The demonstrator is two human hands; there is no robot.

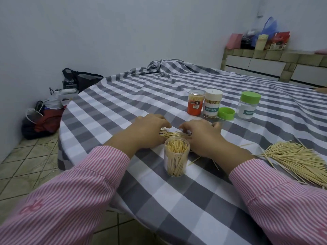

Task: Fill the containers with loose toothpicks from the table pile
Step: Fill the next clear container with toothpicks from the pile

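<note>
A clear open container (176, 159) stands near me on the checked tablecloth, partly filled with upright toothpicks. Just behind it lies a small bundle of toothpicks (174, 134). My left hand (148, 129) and my right hand (201, 133) close in on the bundle from either side, fingers curled round its ends. A large loose pile of toothpicks (297, 160) spreads at the right. Further back stand an orange container (195, 102), a white-lidded full container (212, 103) and a green-lidded clear container (247, 106).
A loose green lid (226, 113) lies between the back containers. Stray toothpicks (194, 160) lie by the open container. The table edge (61, 124) curves at the left, with bags (44, 119) on the tiled floor beyond. A sideboard (276, 64) stands at the back right.
</note>
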